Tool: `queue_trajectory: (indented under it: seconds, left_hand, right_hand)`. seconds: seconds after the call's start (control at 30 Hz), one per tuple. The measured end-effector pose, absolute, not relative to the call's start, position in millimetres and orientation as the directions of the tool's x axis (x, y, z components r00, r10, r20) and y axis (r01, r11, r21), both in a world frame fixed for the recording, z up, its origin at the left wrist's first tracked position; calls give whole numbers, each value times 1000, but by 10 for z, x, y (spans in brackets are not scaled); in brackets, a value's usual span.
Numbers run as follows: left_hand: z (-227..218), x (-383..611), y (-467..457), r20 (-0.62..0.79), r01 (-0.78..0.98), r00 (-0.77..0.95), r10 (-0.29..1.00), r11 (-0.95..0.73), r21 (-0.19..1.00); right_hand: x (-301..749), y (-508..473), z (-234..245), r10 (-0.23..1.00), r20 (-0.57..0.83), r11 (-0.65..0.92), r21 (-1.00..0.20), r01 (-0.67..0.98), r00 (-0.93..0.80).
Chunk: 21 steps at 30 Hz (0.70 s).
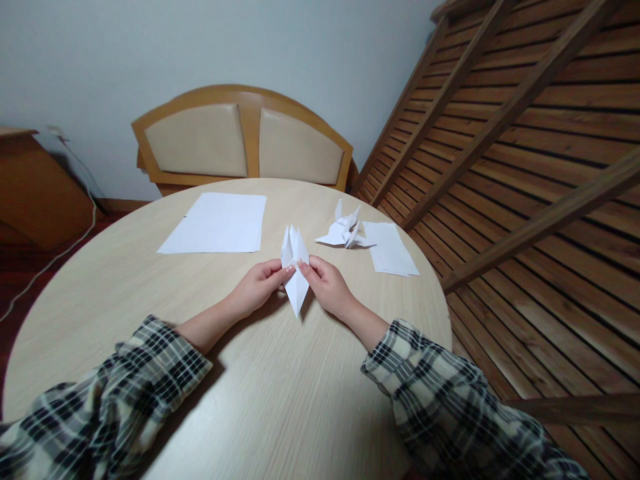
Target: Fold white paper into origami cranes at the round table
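Observation:
A white folded paper [297,290], diamond-shaped with pointed flaps at its far end, is held between my two hands over the middle of the table. My left hand [259,285] pinches its left edge, thumb on top of the paper. On the opposite edge, my right hand [329,283] grips it the same way. Both thumbs meet near the paper's centre, while the fingers beneath are partly hidden. Just beyond my right hand, white folded paper cranes [345,230] stand clustered together; their exact number is hard to make out.
A stack of large white sheets [215,223] lies at the far left of the round wooden table [240,413]. Smaller white sheets [391,248] rest near its right edge. Behind stands a padded headboard [243,137]; a slatted wooden panel [540,200] leans along the right.

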<state>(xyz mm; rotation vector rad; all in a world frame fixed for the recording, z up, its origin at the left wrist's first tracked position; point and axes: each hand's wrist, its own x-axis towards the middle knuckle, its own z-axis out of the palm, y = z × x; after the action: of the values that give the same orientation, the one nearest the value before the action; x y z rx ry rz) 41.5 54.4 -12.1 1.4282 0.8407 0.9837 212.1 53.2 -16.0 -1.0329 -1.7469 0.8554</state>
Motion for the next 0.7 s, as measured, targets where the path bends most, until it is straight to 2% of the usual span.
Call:
queue_trajectory:
  seconds: [0.2,0.47,0.7]
  left_hand:
    - [-151,409,557,78,-97,376,923,-44,994]
    - [-167,390,578,182,45,293,939,-204,978]
    - [-137,392,570,215,96,292,932,-253,963]
  right_hand:
    - [2132,533,-134,913,333,386,-891,239,-235]
    - [2149,537,-124,915,322,383,-885,266,-244]
    - [2151,545,-133,898,370,431,-845,316,-236]
